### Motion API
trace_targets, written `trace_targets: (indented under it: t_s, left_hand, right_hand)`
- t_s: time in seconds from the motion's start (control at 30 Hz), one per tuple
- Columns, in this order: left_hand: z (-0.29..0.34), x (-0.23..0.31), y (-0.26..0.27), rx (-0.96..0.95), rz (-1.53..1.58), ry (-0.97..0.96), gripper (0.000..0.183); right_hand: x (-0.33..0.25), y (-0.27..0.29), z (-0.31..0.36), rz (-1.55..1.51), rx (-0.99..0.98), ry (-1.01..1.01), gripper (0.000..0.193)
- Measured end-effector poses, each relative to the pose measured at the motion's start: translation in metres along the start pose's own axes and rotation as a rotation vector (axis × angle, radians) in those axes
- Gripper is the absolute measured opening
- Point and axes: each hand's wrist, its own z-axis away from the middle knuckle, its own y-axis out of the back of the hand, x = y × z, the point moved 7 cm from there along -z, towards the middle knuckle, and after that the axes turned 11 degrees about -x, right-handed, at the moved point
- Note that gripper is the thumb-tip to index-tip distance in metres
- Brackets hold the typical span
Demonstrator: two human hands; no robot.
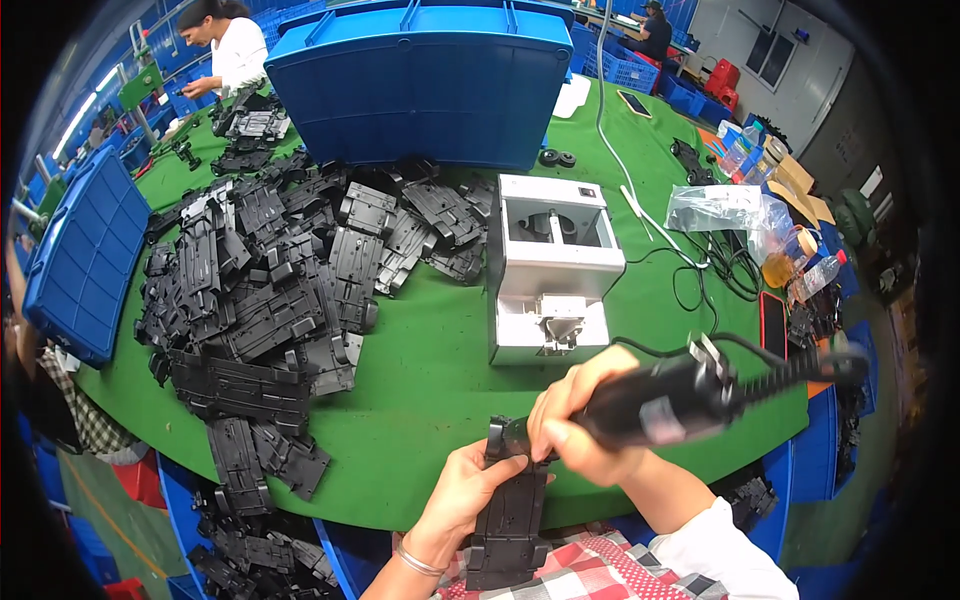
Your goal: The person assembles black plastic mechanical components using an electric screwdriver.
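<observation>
My left hand (462, 497) grips a flat black plastic chassis part (510, 520) from its left side, holding it over the near edge of the green table (430, 390). My right hand (578, 420) is wrapped around a black electric screwdriver (690, 392), whose tip end points down and left onto the top of the chassis part. The tool's coiled cable (810, 365) runs off to the right. The tool is motion-blurred.
A large heap of black plastic parts (270, 280) covers the table's left half. A white screw feeder box (550, 265) stands just beyond my hands. Blue crates (420, 80) sit at the back and left (85, 255). Bottles, tape and bags clutter the right. Other people work at the far end.
</observation>
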Motion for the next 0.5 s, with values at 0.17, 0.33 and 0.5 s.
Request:
trace_targets:
  t_s: [0.17, 0.33, 0.5]
  left_hand:
    - [0.011, -0.001, -0.010, -0.019, -0.099, 0.065, 0.025]
    - [0.056, -0.036, -0.003, -0.364, 0.165, 0.393, 0.053]
    - [0.079, -0.013, -0.007, -0.783, -0.208, 0.151, 0.061]
  right_hand:
    - [-0.021, -0.011, -0.015, 0.101, -0.324, -0.073, 0.025]
    - [-0.041, 0.066, -0.016, -0.369, 0.266, 0.321, 0.023]
    - [-0.039, 0.086, -0.017, 0.120, 0.444, 0.342, 0.025]
